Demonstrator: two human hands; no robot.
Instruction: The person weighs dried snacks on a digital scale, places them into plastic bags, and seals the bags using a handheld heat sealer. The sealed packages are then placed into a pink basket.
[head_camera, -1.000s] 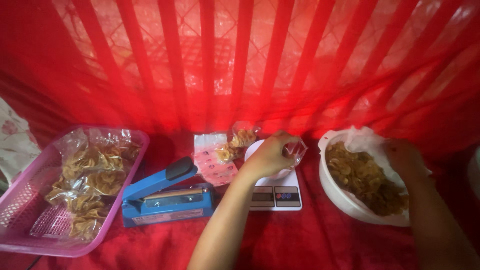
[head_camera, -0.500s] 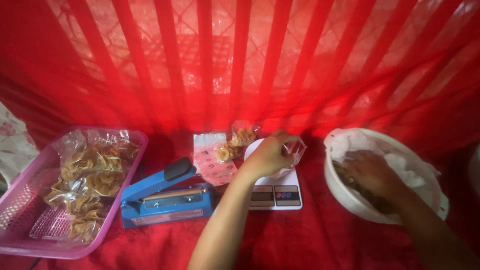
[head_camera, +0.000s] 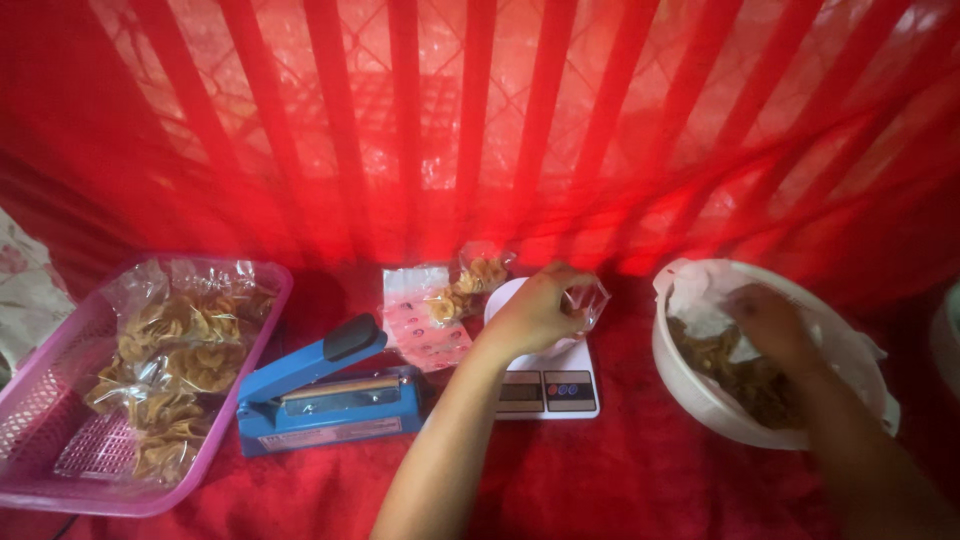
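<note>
Since a moment ago, the right hand (head_camera: 765, 322) has sunk deeper into the round white bowl (head_camera: 690, 385) of crinkly brown chips (head_camera: 745, 378), its grip blurred beyond telling. The left hand (head_camera: 535, 310) pinches a clear plastic bag (head_camera: 588, 298) over the flat white scale (head_camera: 548, 385). Left of it lie a blue sealer (head_camera: 325, 395) and a pink mesh basket (head_camera: 60, 450) of bagged chips.

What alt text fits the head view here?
The left hand holds a clear bag over a white scale while the right hand digs into a white bowl of chips. A blue sealer and pink basket sit left.
</note>
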